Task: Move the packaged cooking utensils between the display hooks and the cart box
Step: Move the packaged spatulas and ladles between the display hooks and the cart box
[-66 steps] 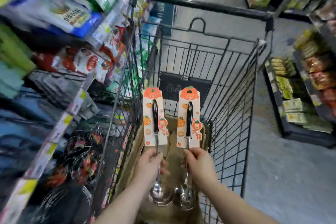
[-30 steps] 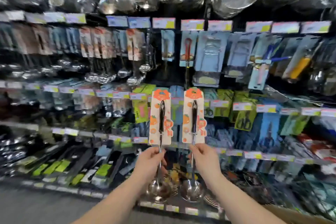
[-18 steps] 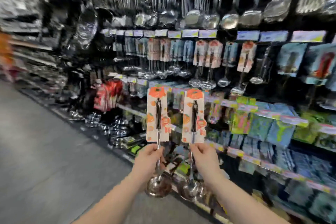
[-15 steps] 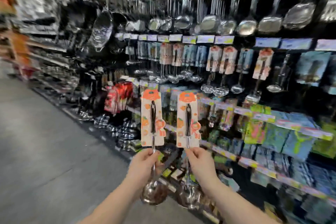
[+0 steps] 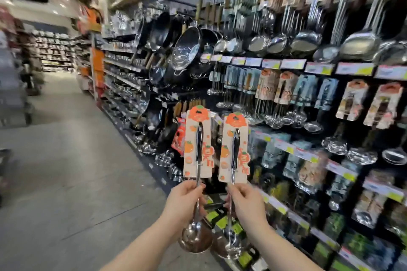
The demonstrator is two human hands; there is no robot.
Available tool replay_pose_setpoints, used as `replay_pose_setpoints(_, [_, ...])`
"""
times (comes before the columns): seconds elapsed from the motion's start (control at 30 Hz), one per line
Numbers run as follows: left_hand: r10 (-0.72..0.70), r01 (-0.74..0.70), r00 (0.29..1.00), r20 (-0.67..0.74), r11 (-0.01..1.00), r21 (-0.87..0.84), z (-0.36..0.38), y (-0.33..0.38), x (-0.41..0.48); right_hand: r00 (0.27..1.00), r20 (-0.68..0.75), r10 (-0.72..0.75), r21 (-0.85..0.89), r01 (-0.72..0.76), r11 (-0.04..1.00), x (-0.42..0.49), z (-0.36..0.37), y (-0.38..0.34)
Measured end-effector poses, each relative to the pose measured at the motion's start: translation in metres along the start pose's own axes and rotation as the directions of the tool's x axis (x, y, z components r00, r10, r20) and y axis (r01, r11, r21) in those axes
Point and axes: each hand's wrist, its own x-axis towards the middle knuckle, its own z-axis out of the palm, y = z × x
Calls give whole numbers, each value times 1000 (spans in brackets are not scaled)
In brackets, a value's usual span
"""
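Left hand [image 5: 184, 201] and right hand [image 5: 246, 203] each grip an upright packaged ladle [image 5: 198, 145]

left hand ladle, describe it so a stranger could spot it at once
Before the utensil shelving on the right, two hands hold up matching ladles on orange-and-cream cards. The left hand grips this ladle by its shaft below the card. It is the aisle-side one, its card higher than the other ladle in the right hand.

Obscured: ladle shafts [image 5: 198, 180] partly hidden within left grip [image 5: 185, 203] and right grip [image 5: 247, 204] | both forearms [image 5: 141, 246] cut off at bottom edge | price labels [image 5: 293, 64] blurred, unreadable | far aisle shelves [image 5: 54, 50] smeared
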Motion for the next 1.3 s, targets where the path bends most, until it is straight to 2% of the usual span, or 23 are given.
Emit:
replay_pose_setpoints(0.2, [39,-44,998,40,986,158,-15,32,118,999,-46,-1,40,3,999,124,28,-17])
replay_pose_setpoints(0.33, [55,-60,996,68,995,76,4,36,185,993,-119,7,46,-2,999,189,24,-16])
replay_pose_setpoints(0.63, [29,-38,971,237,999,36,76,16,303,958,-262,118,4,-122,993,277,-17,13])
replay_pose_setpoints(1.0, [41,-32,879,475,999,-27,143,21,473,849,-528,-15,-139,-70,988,422,-33,10])
replay_pose_setpoints(1.17, [28,-11,813,582,999,-32,163,24,541,813,-582,7,-71,-60,996,483,-27,5])
replay_pose_setpoints(1.3, [35,-33,788,614,999,-15,179,20,573,782,-622,-41,-135,-56,989,513,-28,8])
